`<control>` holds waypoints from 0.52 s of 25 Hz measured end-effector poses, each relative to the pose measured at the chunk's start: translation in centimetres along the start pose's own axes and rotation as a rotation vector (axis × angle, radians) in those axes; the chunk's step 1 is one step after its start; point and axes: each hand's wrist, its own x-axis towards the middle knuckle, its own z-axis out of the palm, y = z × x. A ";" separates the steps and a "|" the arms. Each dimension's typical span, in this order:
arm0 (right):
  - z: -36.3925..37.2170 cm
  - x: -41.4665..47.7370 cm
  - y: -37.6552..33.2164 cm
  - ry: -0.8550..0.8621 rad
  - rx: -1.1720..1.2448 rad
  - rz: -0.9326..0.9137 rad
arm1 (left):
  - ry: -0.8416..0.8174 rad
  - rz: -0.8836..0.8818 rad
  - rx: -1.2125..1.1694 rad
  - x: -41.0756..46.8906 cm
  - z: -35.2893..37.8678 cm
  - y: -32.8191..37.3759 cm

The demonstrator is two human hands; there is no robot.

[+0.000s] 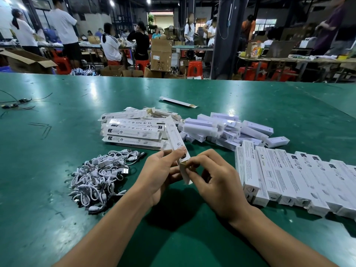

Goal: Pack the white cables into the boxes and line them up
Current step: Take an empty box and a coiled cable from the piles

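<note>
Left hand [161, 170] clamps the slim box [176, 139], right hand [210, 178] fingers [189, 163] pinch its near end flap [185, 175] — closing looks underway, lining up next.

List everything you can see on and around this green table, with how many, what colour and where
table: one, green, fills the foreground
held box: one, white, long and narrow, above the table centre, near end flap open
white cables: a tangled pile, too many to count, left of the hands
flat boxes: a loose stack, white with print, behind the hands
small white boxes: a heap, plain white, right of the stack
lined-up boxes: a row side by side, white with black print, at the right
lone box: one, white, lying farther back
dark wires: a few, far left
people and red stools: several, blurred, background
left hand: grip on the held box
right hand: fingers at the box's open flap
</note>
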 end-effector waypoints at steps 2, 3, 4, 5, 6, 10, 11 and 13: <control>0.0 -0.1 -0.1 -0.007 -0.020 -0.035 | -0.014 -0.007 0.032 -0.1 0.1 0.0; 0.0 -0.1 -0.2 -0.007 -0.038 -0.052 | -0.019 -0.012 0.040 -0.1 0.1 0.0; 0.0 -0.2 -0.3 -0.002 -0.048 -0.061 | -0.023 -0.016 0.045 -0.2 0.2 0.1; 0.0 -0.2 -0.3 0.005 -0.047 -0.062 | -0.025 -0.021 0.048 -0.2 0.1 0.2; 0.1 -0.2 -0.4 0.008 -0.039 -0.062 | -0.025 -0.029 0.048 -0.2 0.1 0.3; -0.1 -0.2 -0.4 -0.063 -0.053 -0.122 | -0.004 -0.083 0.040 -0.2 -0.5 0.9; -0.2 -0.2 -0.3 -0.101 -0.078 -0.150 | 0.001 -0.096 0.033 -0.1 -0.6 1.1; -0.3 -0.2 0.1 -0.164 -0.141 -0.221 | 0.013 -0.109 0.006 0.0 -0.9 1.3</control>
